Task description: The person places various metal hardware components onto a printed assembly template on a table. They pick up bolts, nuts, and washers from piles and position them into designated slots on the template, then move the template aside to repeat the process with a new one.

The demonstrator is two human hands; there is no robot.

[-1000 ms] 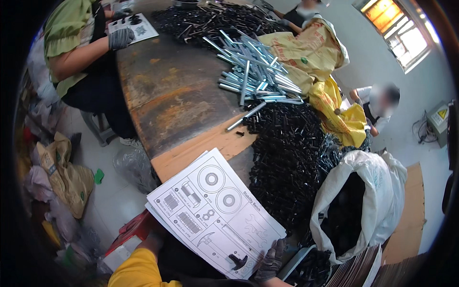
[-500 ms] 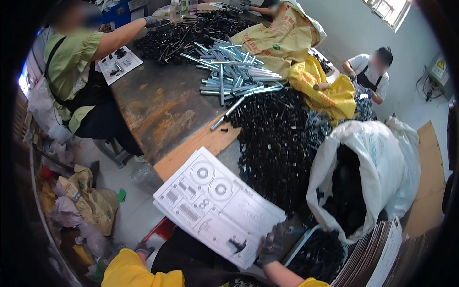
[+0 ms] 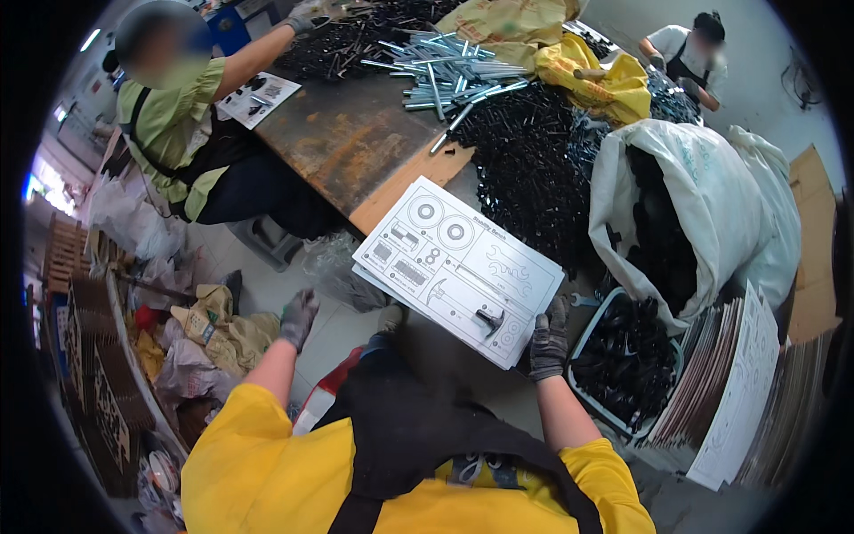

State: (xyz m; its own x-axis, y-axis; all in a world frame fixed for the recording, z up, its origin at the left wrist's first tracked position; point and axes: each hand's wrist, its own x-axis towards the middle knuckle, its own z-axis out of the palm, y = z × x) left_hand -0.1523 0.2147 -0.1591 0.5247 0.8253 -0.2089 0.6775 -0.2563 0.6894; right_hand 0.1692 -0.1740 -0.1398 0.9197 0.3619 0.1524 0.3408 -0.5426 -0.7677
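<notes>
A stack of white printed sheets point(image 3: 418, 258) with line drawings lies at the table's near edge and sticks out past it. On the top sheet rests a small black T-shaped part point(image 3: 488, 320). My right hand point(image 3: 549, 343), in a grey glove, touches the stack's near right corner, its fingers stretched along the edge; the undersides of the fingers are hidden. My left hand point(image 3: 299, 319), also gloved, hangs over the floor left of the stack, open with nothing visible in it.
Black parts point(image 3: 534, 169) and silver metal tubes point(image 3: 449, 71) are heaped on the table point(image 3: 347, 133). To the right stand a white sack point(image 3: 721, 214), a bin of black parts point(image 3: 627, 356) and upright cards point(image 3: 738, 383). A co-worker point(image 3: 173, 142) sits left; another works far right.
The view has tilted down and shifted left. My left hand has come up and forward from beside my lap. My right hand stays at the stack's corner.
</notes>
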